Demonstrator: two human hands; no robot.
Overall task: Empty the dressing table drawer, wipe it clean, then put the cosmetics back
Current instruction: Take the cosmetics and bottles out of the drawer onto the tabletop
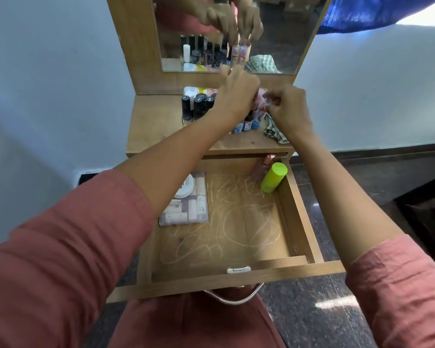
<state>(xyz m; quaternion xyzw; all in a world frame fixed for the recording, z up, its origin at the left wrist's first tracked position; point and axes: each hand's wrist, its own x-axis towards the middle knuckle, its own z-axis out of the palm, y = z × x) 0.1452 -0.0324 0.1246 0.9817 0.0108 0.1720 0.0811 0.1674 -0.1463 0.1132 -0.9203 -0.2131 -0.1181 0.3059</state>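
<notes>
Left grip (236, 94) and right grip (289, 109) each pinch small tubes (258, 120) on the tabletop (156, 126) — stand them steadily beside the bottles (199, 106). Drawer (299, 222) below holds a pouch (186, 209) and a green bottle (274, 177) — clear those next.

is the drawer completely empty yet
No, a lime-green bottle and a clear pouch of tubes lie inside the drawer.

Lime-green bottle (273, 177) below right hand (288, 110). Green-white checked cloth (274, 131) under it. Black caps (199, 102) beside left hand (236, 94). Blue-pink tubes (258, 119) between hands. Tan drawer (236, 234), whitish scribbles. Sleeves (60, 247) salmon pink.
</notes>
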